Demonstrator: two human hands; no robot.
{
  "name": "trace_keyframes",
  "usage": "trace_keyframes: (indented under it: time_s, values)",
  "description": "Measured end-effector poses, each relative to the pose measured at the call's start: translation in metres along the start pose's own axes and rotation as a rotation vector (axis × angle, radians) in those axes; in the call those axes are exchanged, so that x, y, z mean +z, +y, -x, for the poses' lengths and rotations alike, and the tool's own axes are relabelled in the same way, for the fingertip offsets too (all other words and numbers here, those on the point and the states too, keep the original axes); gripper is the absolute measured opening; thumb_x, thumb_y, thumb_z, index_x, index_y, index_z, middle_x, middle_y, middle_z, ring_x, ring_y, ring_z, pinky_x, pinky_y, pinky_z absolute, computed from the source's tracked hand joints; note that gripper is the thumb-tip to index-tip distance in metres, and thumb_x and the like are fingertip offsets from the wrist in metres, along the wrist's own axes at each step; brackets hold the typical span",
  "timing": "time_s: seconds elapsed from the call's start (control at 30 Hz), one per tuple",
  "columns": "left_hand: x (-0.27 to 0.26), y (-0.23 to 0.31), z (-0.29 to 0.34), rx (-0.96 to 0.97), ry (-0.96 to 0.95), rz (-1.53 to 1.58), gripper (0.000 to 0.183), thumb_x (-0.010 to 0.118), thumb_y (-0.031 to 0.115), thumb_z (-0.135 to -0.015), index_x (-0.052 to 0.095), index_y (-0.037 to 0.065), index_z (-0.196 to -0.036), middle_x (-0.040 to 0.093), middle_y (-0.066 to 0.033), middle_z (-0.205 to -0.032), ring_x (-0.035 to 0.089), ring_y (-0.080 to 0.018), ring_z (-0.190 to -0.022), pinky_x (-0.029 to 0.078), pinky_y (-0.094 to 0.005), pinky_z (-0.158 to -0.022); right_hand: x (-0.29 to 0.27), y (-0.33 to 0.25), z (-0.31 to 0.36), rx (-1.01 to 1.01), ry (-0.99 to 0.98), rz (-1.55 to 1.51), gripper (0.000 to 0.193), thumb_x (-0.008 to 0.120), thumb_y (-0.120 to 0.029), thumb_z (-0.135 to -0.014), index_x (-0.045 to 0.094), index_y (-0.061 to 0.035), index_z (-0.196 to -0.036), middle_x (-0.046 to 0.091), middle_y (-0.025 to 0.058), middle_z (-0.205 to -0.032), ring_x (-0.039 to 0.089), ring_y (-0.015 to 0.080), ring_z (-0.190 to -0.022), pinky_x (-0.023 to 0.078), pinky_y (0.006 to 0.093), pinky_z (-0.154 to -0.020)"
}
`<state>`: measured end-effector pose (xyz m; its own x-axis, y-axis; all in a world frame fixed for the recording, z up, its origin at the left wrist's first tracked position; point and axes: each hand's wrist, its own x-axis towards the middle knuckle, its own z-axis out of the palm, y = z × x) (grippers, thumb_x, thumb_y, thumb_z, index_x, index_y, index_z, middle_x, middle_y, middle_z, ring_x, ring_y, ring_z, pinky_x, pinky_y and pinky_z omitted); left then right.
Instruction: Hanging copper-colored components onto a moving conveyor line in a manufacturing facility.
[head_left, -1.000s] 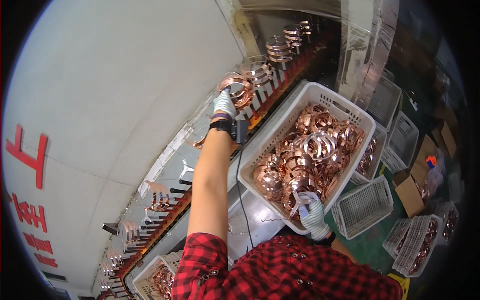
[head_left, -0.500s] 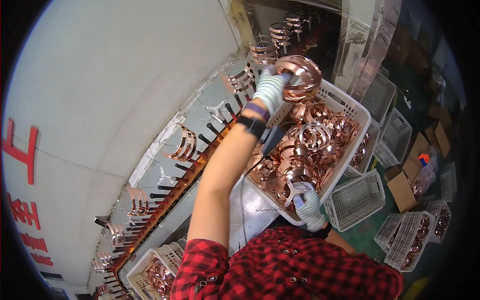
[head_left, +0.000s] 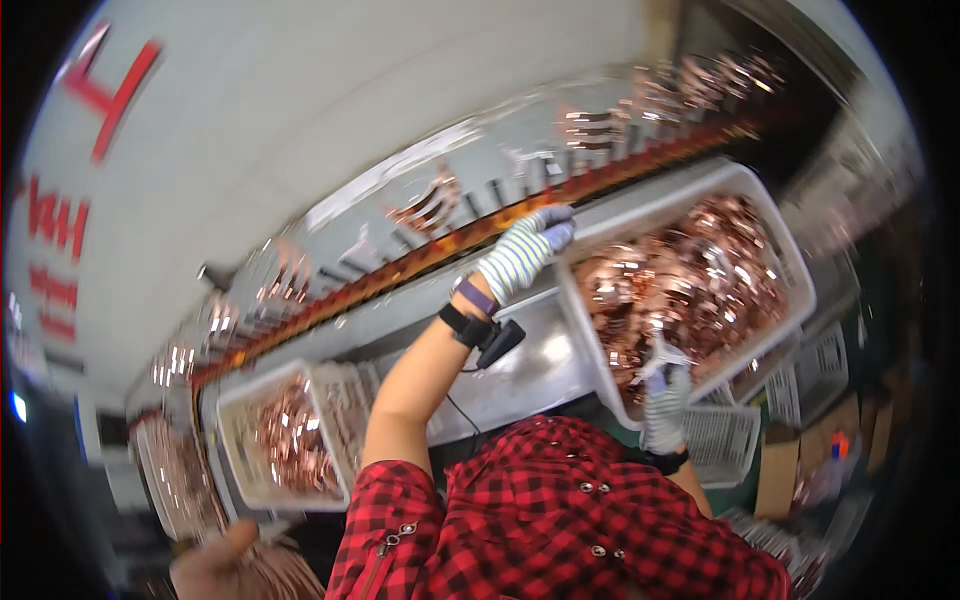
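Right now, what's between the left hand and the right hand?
In the head view, the near-left corner of the white crate of copper parts lies between the left hand, up at the rack, and the right hand.

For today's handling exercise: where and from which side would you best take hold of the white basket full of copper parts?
Probably by the white basket's bare rim, from its near edge, where the right hand already rests. The copper parts heap up in the middle, so only the rim and slatted walls are free. The left hand could steady the far corner.
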<state>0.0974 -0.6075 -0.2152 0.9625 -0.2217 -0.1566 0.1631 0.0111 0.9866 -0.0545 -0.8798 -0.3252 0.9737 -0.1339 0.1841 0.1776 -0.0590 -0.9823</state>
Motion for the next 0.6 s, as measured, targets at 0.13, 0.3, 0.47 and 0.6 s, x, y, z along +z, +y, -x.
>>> trace_keyframes:
  time_s: [0.13, 0.3, 0.47, 0.6]
  values:
    - [-0.043, -0.040, 0.117, -0.036, 0.240, 0.101, 0.046, 0.056, 0.018, -0.091, 0.045, -0.002, -0.130, 0.057, -0.0116, -0.120, 0.055, -0.0175, -0.107, 0.044, -0.0312, -0.094, 0.001, 0.009, -0.005, 0.037, -0.125, -0.045, 0.033, 0.061, -0.023, -0.086, 0.055, -0.0005, -0.110, 0.053, 0.0004, -0.095, 0.049, 0.0097, -0.080, 0.044, 0.0248, -0.071]
    - [-0.056, -0.079, 0.249, -0.049, 0.567, 0.319, 0.057, 0.056, 0.027, -0.091, 0.036, -0.003, -0.135, 0.051, -0.0141, -0.127, 0.055, -0.0194, -0.109, 0.043, -0.0317, -0.096, 0.055, -0.014, -0.026, -0.235, -0.354, 0.019, 0.019, 0.058, -0.011, -0.087, 0.056, -0.0010, -0.103, 0.054, 0.0016, -0.093, 0.050, 0.0105, -0.083, 0.042, 0.0236, -0.074]
    - [-0.033, -0.113, 0.351, 0.016, 0.958, 0.451, 0.054, 0.057, 0.023, -0.091, 0.038, -0.003, -0.134, 0.053, -0.0136, -0.124, 0.055, -0.0195, -0.108, 0.043, -0.0332, -0.096, 0.121, -0.003, -0.024, 0.105, -0.700, -0.034, 0.016, 0.057, -0.008, -0.087, 0.056, -0.0018, -0.102, 0.053, -0.0005, -0.090, 0.047, 0.0088, -0.081, 0.040, 0.0218, -0.072]
    - [0.010, -0.131, 0.411, 0.067, 1.229, 0.537, 0.049, 0.056, 0.022, -0.091, 0.042, -0.002, -0.131, 0.055, -0.0127, -0.122, 0.055, -0.0200, -0.108, 0.044, -0.0332, -0.094, 0.175, 0.005, -0.002, 0.205, -0.924, -0.047, 0.015, 0.055, -0.006, -0.088, 0.055, -0.0022, -0.102, 0.050, -0.0022, -0.087, 0.043, 0.0078, -0.078, 0.039, 0.0214, -0.070]
